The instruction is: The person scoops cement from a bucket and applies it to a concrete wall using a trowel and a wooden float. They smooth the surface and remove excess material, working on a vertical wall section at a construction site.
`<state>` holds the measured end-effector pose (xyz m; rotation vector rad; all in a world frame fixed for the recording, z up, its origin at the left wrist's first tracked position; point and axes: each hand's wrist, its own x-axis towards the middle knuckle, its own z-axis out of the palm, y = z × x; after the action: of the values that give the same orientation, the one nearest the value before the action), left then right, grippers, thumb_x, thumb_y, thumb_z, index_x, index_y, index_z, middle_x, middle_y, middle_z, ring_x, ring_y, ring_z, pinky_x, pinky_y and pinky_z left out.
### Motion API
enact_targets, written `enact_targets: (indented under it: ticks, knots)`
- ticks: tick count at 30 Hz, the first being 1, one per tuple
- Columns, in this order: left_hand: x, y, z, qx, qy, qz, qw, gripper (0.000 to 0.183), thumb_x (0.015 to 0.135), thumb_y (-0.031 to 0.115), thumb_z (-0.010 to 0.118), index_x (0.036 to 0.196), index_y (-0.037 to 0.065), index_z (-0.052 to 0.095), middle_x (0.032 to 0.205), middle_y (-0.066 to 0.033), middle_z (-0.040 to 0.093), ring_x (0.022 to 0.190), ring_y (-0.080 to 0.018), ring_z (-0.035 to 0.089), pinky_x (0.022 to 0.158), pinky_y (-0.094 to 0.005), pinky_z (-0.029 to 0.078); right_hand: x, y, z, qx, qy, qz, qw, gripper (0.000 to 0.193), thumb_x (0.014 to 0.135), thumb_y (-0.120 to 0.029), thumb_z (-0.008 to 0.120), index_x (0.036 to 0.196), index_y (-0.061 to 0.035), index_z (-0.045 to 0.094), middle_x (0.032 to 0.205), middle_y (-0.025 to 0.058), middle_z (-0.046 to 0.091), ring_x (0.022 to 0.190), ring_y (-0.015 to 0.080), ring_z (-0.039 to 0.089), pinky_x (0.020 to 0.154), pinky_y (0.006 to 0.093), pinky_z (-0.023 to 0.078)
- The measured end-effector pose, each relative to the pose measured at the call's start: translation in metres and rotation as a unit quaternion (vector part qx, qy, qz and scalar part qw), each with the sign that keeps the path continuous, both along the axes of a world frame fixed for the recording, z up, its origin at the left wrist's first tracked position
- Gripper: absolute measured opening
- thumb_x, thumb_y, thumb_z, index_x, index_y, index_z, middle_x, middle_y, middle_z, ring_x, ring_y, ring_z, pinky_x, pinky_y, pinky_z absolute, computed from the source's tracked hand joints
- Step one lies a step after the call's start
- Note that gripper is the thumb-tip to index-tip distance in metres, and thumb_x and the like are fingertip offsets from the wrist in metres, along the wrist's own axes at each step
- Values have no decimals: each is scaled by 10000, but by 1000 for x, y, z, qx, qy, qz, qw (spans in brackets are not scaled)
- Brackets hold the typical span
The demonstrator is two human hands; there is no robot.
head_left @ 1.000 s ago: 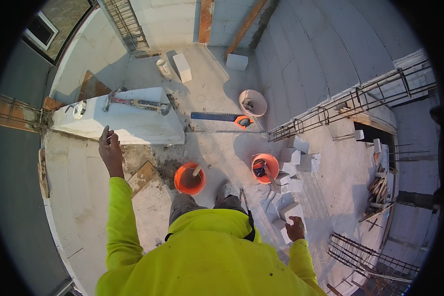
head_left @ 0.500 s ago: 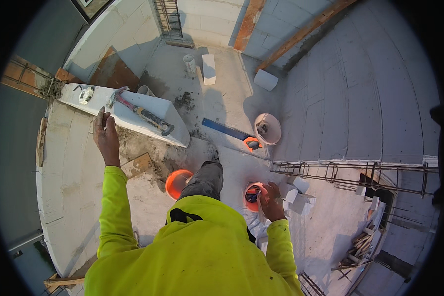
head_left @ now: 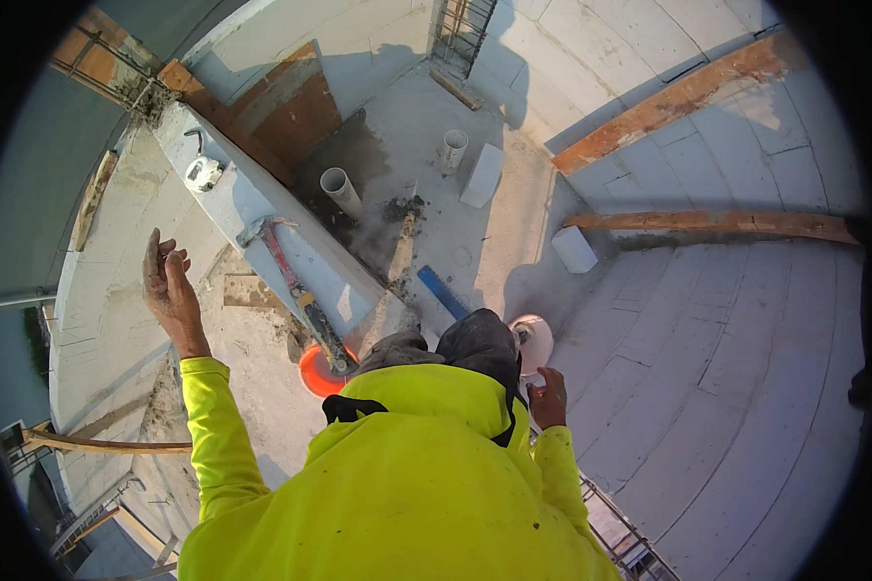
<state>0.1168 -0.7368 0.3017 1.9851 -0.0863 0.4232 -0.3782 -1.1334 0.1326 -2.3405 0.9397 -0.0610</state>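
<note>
My left hand is raised over the left side, fingers spread and bent a little, holding nothing. Close to it, a hammer with a red and yellow-black handle lies along a white block ledge. Farther up that ledge rest a white tape measure and a small dark hooked piece. My right hand hangs low by my right leg, loosely bent, with nothing visible in it. Just beyond it stands a pale bucket, partly hidden by my knee.
An orange bucket stands left of my legs. Ahead on the floor are a blue saw blade, two upright white pipes, and white blocks. Timber braces lean along the block walls. A rebar cage rises at the far corner.
The view has turned and moved forward, so the ledge and hammer now slant more steeply. My right hand has left the orange container with dark things. My legs now cover the saw's handle.
</note>
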Motion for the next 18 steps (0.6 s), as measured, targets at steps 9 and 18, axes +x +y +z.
enact_targets:
  ticks: [9,18]
  knots:
    - [-35,0,19,75,4,182,980,454,1003,292,564,1363,17,580,1064,-83,634,917,-129,633,847,-302,563,199,-217,-13,-49,25,204,977,421,874,-128,689,1264,-49,550,1136,178,590,859,307,644,772,411,523]
    - [-46,-215,59,56,6,258,964,420,951,187,612,1328,3,608,1037,-107,621,963,-172,617,859,-302,521,511,-368,8,-56,-72,399,912,373,878,-77,679,1227,-46,553,990,152,621,758,282,652,689,382,543]
